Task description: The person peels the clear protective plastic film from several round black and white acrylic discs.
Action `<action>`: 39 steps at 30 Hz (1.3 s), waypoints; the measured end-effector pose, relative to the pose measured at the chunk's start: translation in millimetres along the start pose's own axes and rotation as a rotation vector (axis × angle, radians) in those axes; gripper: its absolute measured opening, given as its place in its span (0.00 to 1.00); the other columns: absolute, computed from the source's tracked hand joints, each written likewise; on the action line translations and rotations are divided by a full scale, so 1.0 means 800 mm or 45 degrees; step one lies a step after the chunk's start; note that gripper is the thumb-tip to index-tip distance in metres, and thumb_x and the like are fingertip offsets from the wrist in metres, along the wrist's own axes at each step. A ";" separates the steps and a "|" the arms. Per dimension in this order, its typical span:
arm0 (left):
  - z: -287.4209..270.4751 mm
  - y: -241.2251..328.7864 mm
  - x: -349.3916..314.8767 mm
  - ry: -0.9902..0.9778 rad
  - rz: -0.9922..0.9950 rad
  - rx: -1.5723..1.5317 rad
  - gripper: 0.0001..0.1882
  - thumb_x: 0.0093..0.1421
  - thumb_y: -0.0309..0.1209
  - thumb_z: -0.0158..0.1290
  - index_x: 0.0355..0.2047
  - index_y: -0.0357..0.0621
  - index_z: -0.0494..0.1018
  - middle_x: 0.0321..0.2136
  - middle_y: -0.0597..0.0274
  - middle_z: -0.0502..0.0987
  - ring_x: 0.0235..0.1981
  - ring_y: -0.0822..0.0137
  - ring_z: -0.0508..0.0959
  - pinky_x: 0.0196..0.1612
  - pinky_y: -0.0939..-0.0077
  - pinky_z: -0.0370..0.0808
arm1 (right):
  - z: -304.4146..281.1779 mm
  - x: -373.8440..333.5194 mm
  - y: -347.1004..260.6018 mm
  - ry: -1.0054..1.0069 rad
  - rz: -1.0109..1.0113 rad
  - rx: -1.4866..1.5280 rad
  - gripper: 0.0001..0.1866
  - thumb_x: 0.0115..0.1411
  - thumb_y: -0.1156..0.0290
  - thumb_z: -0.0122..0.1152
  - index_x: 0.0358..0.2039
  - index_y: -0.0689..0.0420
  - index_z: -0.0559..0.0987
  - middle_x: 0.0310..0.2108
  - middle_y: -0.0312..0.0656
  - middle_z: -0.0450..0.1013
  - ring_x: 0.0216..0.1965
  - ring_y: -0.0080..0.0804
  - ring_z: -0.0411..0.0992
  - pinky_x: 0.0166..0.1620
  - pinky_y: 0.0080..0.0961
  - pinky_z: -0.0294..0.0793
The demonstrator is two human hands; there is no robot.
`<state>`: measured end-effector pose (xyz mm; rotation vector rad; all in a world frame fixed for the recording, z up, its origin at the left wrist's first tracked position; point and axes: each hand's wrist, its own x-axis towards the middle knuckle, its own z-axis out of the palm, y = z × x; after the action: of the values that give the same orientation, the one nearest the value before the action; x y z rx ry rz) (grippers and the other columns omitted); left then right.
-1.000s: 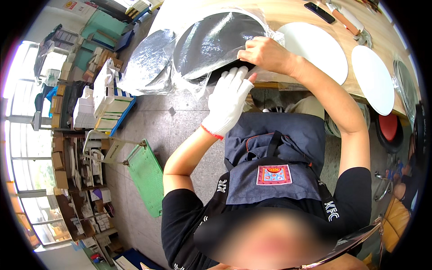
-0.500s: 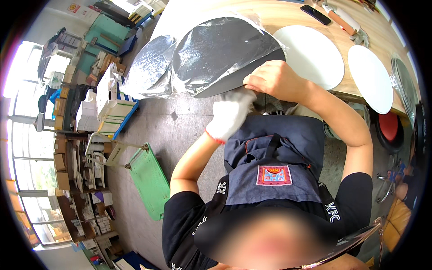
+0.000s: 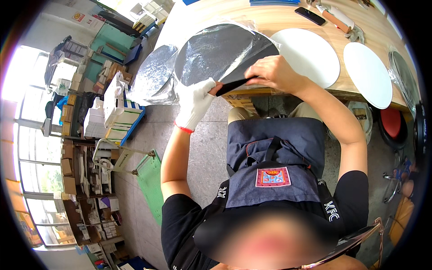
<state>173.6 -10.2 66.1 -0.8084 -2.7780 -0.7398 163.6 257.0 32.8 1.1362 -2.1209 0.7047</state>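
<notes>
Green shows first, on the flat trolley (image 3: 150,189) down on the floor to my left. Above it, a silvery disc (image 3: 155,67) lies in clear plastic at the table's end. Next comes the person's left hand (image 3: 195,99), in a white glove with its thumb tip bare, pinching one end of a dark strip (image 3: 235,84) at the near edge of the big black disc (image 3: 211,51). That disc lies on the table (image 3: 220,11), partly under crinkled plastic (image 3: 243,56). I can't tell whether the strip is the disc's own edge or a separate layer. The bare right hand (image 3: 272,74) grips its other end between thumb and fingers.

I'd judge this step to be working along that edge; the next move seems to call for an even hold at both ends, without snagging the plastic. Beyond the right hand lie a white oval board (image 3: 310,58), a phone (image 3: 310,15) and a narrower white board (image 3: 367,74), then a red stool (image 3: 391,122).
</notes>
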 end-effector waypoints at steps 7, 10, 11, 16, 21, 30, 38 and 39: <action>0.023 -0.016 0.008 0.308 0.047 -0.041 0.07 0.65 0.29 0.51 0.41 0.43 0.77 0.26 0.61 0.78 0.24 0.71 0.75 0.31 0.76 0.71 | 0.003 0.000 -0.004 0.027 -0.126 -0.136 0.08 0.50 0.66 0.68 0.30 0.53 0.81 0.58 0.36 0.70 0.59 0.37 0.65 0.57 0.35 0.69; 0.027 -0.027 0.006 0.213 0.300 -0.133 0.08 0.63 0.26 0.53 0.41 0.42 0.78 0.33 0.61 0.80 0.24 0.73 0.74 0.33 0.79 0.72 | 0.008 0.002 -0.004 0.051 -0.013 -0.020 0.07 0.49 0.68 0.69 0.25 0.56 0.79 0.50 0.34 0.73 0.54 0.36 0.68 0.53 0.34 0.71; 0.028 -0.029 0.006 0.166 0.294 -0.168 0.09 0.62 0.26 0.53 0.42 0.42 0.78 0.33 0.61 0.80 0.25 0.73 0.75 0.33 0.79 0.72 | 0.007 0.003 -0.003 0.061 0.012 0.007 0.07 0.49 0.69 0.69 0.24 0.56 0.79 0.49 0.34 0.73 0.53 0.36 0.69 0.53 0.34 0.72; 0.014 -0.006 0.002 -0.003 0.159 -0.197 0.12 0.60 0.24 0.54 0.44 0.42 0.79 0.34 0.57 0.82 0.31 0.68 0.80 0.36 0.76 0.75 | 0.007 0.005 -0.001 0.063 0.197 0.185 0.08 0.49 0.68 0.70 0.22 0.55 0.78 0.45 0.30 0.73 0.49 0.31 0.70 0.52 0.32 0.70; 0.018 -0.020 0.005 0.009 0.092 -0.179 0.13 0.60 0.25 0.56 0.45 0.43 0.79 0.32 0.58 0.81 0.31 0.70 0.79 0.36 0.77 0.74 | 0.012 0.006 0.000 0.028 0.193 0.130 0.08 0.48 0.68 0.71 0.24 0.53 0.79 0.53 0.32 0.71 0.55 0.33 0.68 0.55 0.36 0.68; 0.030 -0.026 0.010 0.124 0.155 -0.313 0.13 0.60 0.23 0.54 0.45 0.42 0.79 0.33 0.62 0.81 0.30 0.74 0.77 0.34 0.80 0.73 | 0.020 0.004 0.004 0.024 -0.018 -0.140 0.06 0.52 0.66 0.67 0.24 0.51 0.80 0.56 0.33 0.68 0.59 0.33 0.63 0.63 0.43 0.60; 0.026 -0.019 0.010 0.023 0.216 -0.234 0.12 0.58 0.25 0.58 0.43 0.40 0.80 0.32 0.61 0.82 0.28 0.76 0.75 0.33 0.82 0.72 | 0.018 0.004 0.009 0.045 0.128 0.089 0.07 0.49 0.67 0.70 0.23 0.52 0.79 0.51 0.29 0.71 0.54 0.31 0.66 0.57 0.37 0.63; 0.024 -0.018 0.011 -0.015 0.182 -0.205 0.12 0.59 0.25 0.57 0.44 0.42 0.80 0.34 0.60 0.82 0.30 0.73 0.77 0.34 0.80 0.74 | 0.018 0.004 0.010 0.028 0.144 0.100 0.07 0.49 0.67 0.70 0.23 0.52 0.79 0.52 0.29 0.70 0.55 0.32 0.66 0.58 0.39 0.63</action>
<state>158.3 -7.1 45.6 -1.0304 -2.6619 -0.9426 151.6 249.2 24.1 1.0510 -2.1691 0.8554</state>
